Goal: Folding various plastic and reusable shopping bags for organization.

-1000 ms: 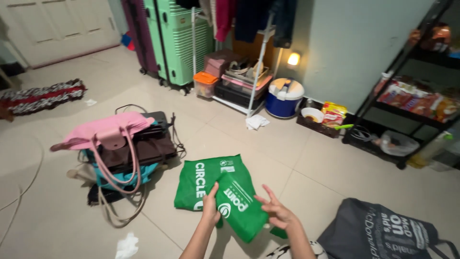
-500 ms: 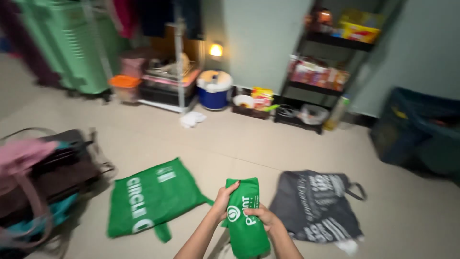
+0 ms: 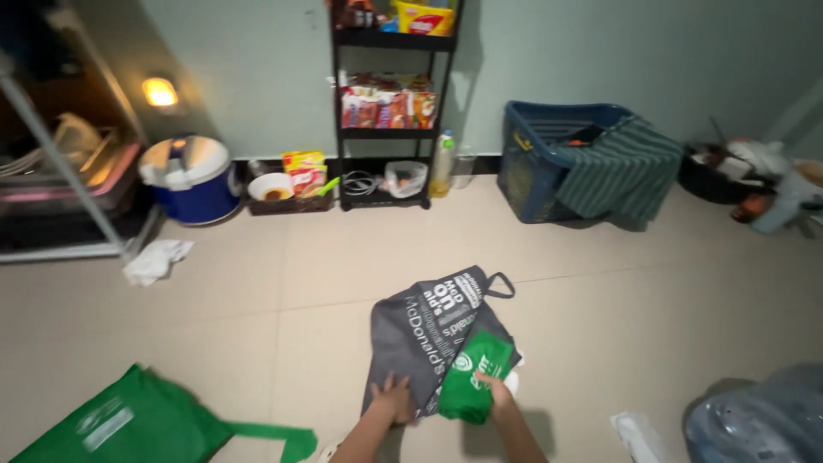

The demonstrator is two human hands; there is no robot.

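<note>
My left hand (image 3: 396,396) rests flat on the grey bag (image 3: 433,334), fingers spread loosely over its lower edge. My right hand (image 3: 495,394) is on the folded green bag (image 3: 473,375), fingers curled over its lower right corner; I cannot tell how tightly they pinch it. The green bag lies on top of the grey bag's right half, and the grey bag lies flat on the tiled floor (image 3: 283,283), its handle loop pointing away from me.

To my left, a second green bag (image 3: 129,420) is spread on the floor, well apart from my hands, its strap trailing toward me. A white rag (image 3: 156,260) lies near the blue pot (image 3: 190,178) by the wall. A black shelf rack (image 3: 387,103) with packets stands against the wall, a bowl (image 3: 271,186) beside its foot. Right of it sits a blue basket (image 3: 549,159) with a striped cloth (image 3: 619,167) draped over its edge. A blue sack (image 3: 759,420) sits at my far right.
</note>
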